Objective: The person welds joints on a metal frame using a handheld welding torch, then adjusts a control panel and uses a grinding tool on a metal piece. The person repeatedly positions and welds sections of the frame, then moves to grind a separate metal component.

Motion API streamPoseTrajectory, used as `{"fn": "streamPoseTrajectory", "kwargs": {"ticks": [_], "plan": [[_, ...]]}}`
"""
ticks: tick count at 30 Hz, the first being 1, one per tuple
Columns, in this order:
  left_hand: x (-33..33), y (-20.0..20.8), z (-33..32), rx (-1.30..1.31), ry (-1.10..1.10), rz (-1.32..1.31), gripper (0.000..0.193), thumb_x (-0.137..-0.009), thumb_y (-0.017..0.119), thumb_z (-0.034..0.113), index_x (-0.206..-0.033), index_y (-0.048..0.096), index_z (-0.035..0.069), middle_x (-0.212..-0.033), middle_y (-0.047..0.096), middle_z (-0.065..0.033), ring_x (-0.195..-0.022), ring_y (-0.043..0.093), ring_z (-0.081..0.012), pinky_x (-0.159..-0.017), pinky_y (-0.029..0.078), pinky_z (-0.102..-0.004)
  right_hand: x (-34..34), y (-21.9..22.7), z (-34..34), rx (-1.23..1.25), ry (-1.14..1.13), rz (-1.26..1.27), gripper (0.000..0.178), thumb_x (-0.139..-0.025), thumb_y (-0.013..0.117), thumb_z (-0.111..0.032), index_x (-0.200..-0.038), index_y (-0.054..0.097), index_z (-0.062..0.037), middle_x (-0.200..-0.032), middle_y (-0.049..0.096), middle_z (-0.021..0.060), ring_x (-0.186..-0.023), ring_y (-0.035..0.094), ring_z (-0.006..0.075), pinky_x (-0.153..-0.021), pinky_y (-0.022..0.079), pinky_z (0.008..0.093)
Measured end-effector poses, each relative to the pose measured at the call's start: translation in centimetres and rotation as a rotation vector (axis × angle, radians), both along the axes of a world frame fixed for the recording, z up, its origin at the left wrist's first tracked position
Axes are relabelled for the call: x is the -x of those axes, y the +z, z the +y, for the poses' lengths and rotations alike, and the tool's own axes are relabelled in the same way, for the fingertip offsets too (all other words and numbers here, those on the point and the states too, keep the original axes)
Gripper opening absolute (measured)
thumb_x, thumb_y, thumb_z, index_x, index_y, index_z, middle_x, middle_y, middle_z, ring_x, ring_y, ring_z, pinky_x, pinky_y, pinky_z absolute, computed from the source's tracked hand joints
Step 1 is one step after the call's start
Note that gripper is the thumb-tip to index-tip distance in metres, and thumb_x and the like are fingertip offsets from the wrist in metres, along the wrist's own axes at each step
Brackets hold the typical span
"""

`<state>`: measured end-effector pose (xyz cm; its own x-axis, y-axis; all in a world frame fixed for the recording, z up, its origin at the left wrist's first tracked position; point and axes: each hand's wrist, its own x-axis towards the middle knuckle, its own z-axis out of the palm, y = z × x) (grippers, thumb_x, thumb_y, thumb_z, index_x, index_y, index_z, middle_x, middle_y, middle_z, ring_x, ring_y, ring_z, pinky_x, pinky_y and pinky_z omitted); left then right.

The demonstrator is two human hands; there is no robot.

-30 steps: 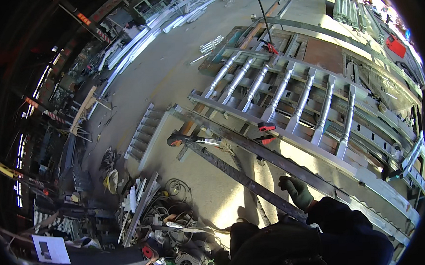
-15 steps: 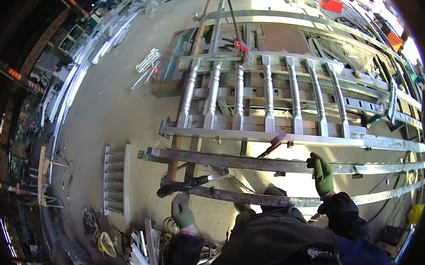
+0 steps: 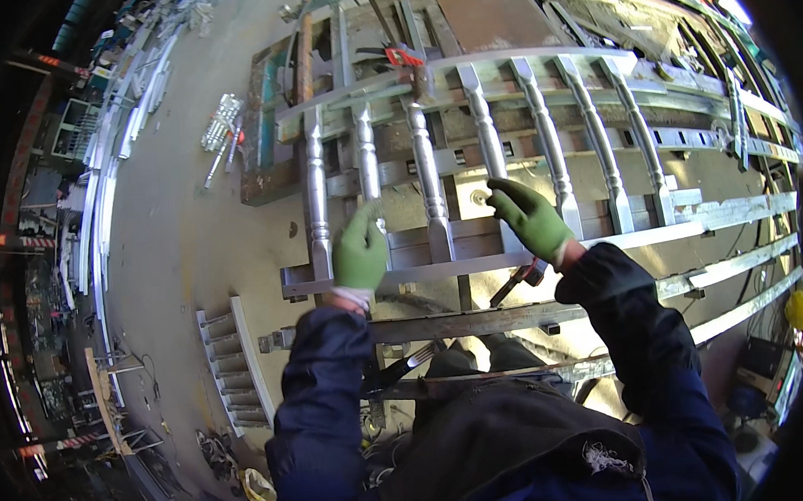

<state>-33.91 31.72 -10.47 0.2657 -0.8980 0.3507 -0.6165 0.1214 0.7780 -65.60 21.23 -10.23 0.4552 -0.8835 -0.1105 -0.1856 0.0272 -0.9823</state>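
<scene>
A silver metal railing panel (image 3: 477,266) with several turned balusters (image 3: 423,156) lies across the work frame in front of me. My left hand (image 3: 361,253), in a green glove, is over the lower end of the second baluster from the left, fingers stretched forward. Its fingertips are slightly blurred, and I cannot tell whether they touch the metal. My right hand (image 3: 532,225), gloved alike, hovers by the lower part of the fourth baluster; its bent fingers point left with nothing visible in them. A red-handled clamp (image 3: 404,58) sits at the panel's far rail.
Two long metal bars (image 3: 426,328) run between me and the panel. A red-and-black tool (image 3: 518,281) rests near the closer rail, and a dark-handled tool (image 3: 401,370) is near my body. On the floor at left stand a small slatted metal frame (image 3: 232,360) and shiny metal pieces (image 3: 221,123).
Both hands have moved forward from the near bars to over the balusters. My right hand has also shifted left. The view has tilted and moved closer to the panel.
</scene>
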Motion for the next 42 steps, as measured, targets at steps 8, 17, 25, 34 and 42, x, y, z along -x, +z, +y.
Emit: {"fn": "streamPoseTrajectory", "kwargs": {"ticks": [8, 17, 25, 34, 42], "plan": [[-6.9, -1.6, -17.5, -0.187, -0.035, -0.797, 0.069, -0.095, 0.072, 0.035, -0.158, 0.052, 0.014, -0.140, 0.067, -0.0226, -0.126, 0.065, -0.0436, -0.110, 0.050, -0.0548, -11.2, -5.5, -6.6, 0.271, 0.014, 0.556, 0.082, -0.095, 0.069, -0.067, -0.144, 0.056, -0.0024, -0.112, 0.076, 0.0265, -0.108, 0.072, 0.0473, -0.094, 0.056, 0.0550], [-7.0, -5.3, -27.4, -0.191, -0.249, -0.915, 0.085, -0.088, 0.078, 0.037, -0.162, 0.047, 0.012, -0.164, 0.047, -0.0187, -0.152, 0.043, -0.0394, -0.125, 0.034, -0.0544, -17.3, -10.2, -9.2, 0.535, -0.143, 0.996, 0.113, -0.083, 0.078, -0.076, -0.148, 0.046, 0.0106, -0.116, 0.074, 0.0259, -0.114, 0.070, 0.0451, -0.096, 0.055, 0.0524], [-8.6, -7.5, -30.9, -0.019, -0.194, -0.798, 0.060, -0.090, 0.076, 0.025, -0.146, 0.063, 0.011, -0.144, 0.064, -0.0178, -0.134, 0.059, -0.0403, -0.115, 0.047, -0.0513, -17.1, -10.4, -10.5, 0.322, 0.007, 0.752, 0.091, -0.093, 0.072, -0.057, -0.153, 0.043, 0.0056, -0.113, 0.073, 0.0277, -0.104, 0.073, 0.0447, -0.092, 0.057, 0.0536], [-13.0, -7.0, -32.8, -0.302, -0.137, -0.946, 0.055, -0.099, 0.070, 0.042, -0.149, 0.064, 0.021, -0.142, 0.068, -0.0183, -0.132, 0.063, -0.0408, -0.111, 0.050, -0.0520, -18.5, -6.7, -11.0, 0.244, 0.151, 0.816, 0.084, -0.101, 0.065, -0.049, -0.152, 0.040, 0.0128, -0.105, 0.075, 0.0259, -0.100, 0.076, 0.0423, -0.089, 0.057, 0.0537], [-7.2, 0.8, -13.9, -0.582, -0.146, 0.444, 0.032, -0.114, 0.061, 0.017, -0.143, 0.062, 0.004, -0.092, 0.068, -0.0009, -0.072, 0.059, -0.0035, -0.062, 0.050, -0.0204, -16.4, -10.0, -10.0, 0.214, 0.070, 0.691, 0.085, -0.101, 0.068, -0.054, -0.153, 0.036, 0.0064, -0.100, 0.074, 0.0327, -0.095, 0.073, 0.0516, -0.082, 0.058, 0.0588]]}}
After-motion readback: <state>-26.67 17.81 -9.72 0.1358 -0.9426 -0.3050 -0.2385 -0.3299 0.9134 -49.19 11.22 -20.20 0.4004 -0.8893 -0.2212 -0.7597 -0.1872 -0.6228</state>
